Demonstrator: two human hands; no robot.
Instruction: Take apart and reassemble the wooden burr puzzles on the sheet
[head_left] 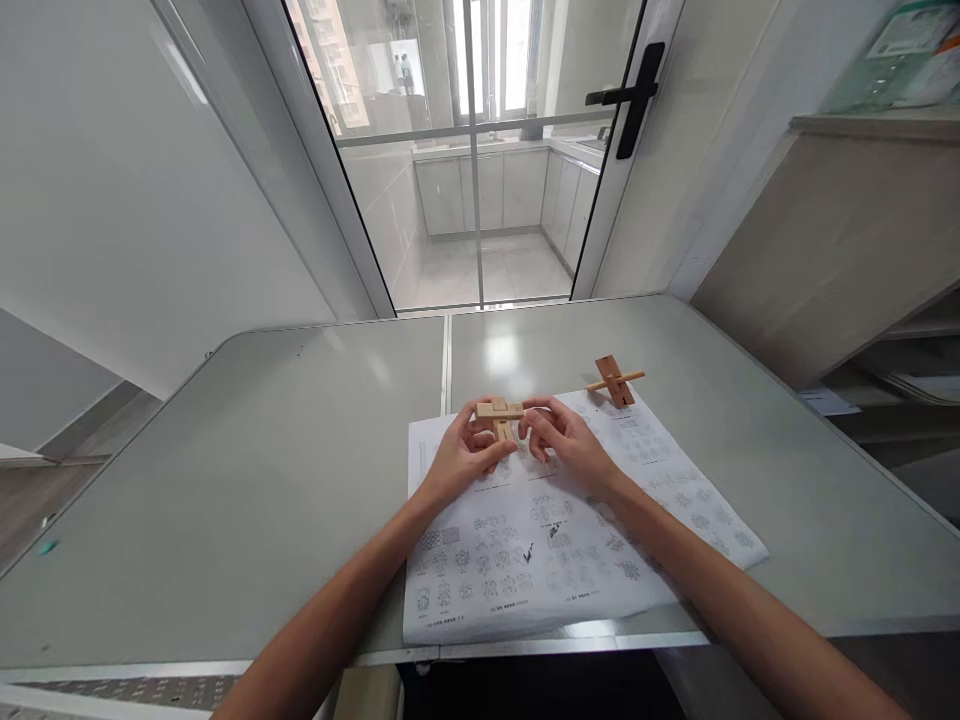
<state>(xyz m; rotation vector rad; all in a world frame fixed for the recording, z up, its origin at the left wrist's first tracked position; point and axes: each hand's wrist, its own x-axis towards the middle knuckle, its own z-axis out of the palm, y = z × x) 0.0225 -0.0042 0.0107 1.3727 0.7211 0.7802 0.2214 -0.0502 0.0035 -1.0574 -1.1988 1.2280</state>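
Between my hands, just above a printed sheet, is a light wooden interlocking puzzle (pixel 500 410) of joined bars. My left hand (pixel 471 447) grips it, with fingers behind and the thumb at its lower bar. My right hand (pixel 562 437) is at the puzzle's right end, its fingers curled and its fingertips touching or very close to the wood. The printed sheet (pixel 517 570) carries rows of small line drawings and two dark marks; my forearms cover parts of it.
A brown wooden piece with a stick through it (pixel 615 381) rests at the sheet's far right corner. The grey table (pixel 300 480) has a seam down its middle. Beyond it stands a glass door (pixel 480 220) with a black handle (pixel 637 98). Shelves (pixel 862 230) stand at the right.
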